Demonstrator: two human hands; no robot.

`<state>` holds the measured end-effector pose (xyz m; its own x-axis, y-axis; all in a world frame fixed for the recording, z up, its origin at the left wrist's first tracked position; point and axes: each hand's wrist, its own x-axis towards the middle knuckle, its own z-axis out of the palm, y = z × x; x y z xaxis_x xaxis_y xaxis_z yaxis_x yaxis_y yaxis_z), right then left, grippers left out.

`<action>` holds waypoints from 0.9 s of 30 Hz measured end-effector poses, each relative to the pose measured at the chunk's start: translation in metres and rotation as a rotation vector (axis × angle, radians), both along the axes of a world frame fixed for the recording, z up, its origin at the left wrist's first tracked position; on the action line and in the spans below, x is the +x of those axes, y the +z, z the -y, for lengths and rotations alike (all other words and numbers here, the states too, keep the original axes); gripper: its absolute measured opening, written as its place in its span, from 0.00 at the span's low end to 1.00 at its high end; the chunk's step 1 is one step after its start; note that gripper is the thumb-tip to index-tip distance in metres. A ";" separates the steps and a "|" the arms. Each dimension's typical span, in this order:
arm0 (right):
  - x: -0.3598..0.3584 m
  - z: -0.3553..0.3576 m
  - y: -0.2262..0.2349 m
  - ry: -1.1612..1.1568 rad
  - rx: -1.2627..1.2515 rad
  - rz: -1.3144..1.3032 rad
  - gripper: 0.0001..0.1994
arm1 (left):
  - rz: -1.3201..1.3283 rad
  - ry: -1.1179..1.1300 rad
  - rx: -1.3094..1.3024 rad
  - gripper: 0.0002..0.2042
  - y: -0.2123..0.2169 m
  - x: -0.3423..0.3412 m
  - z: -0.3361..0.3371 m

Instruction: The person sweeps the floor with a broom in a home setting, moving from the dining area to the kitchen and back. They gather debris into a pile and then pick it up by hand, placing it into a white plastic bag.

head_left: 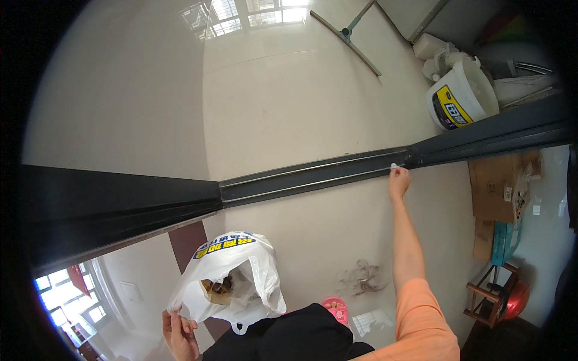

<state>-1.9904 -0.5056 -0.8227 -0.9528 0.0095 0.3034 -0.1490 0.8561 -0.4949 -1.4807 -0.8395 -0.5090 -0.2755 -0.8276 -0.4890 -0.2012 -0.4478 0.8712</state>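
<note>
Left hand [179, 334]: near left, fingers closed on the handle of the white plastic bag [232, 280], holding it open.
Right hand [398, 180]: stretched far right, fingertips pinched on a small white scrap [394, 166] at the dark door track [313, 177].
Bag: hanging just above the floor [301, 120], brownish rubbish inside.
Handling: thin, soft, light by the look; likely slippery and easy to tear, so best gripped by the handle loops.
Scrap: tiny, near weightless; fingertip pinch suits.
Nearby: tangle of hair and dust [363, 278] on the floor, white bucket [460, 96] far right.
</note>
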 end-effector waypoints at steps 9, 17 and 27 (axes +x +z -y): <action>0.125 0.133 0.021 0.505 -0.029 0.006 0.03 | -0.012 -0.004 0.002 0.09 0.004 -0.010 -0.003; 0.207 0.205 0.003 0.870 -0.037 0.067 0.04 | -0.064 0.020 0.022 0.08 0.006 -0.010 -0.005; 0.188 0.211 0.008 0.946 0.097 0.096 0.04 | -0.100 0.150 0.048 0.06 0.002 -0.015 -0.007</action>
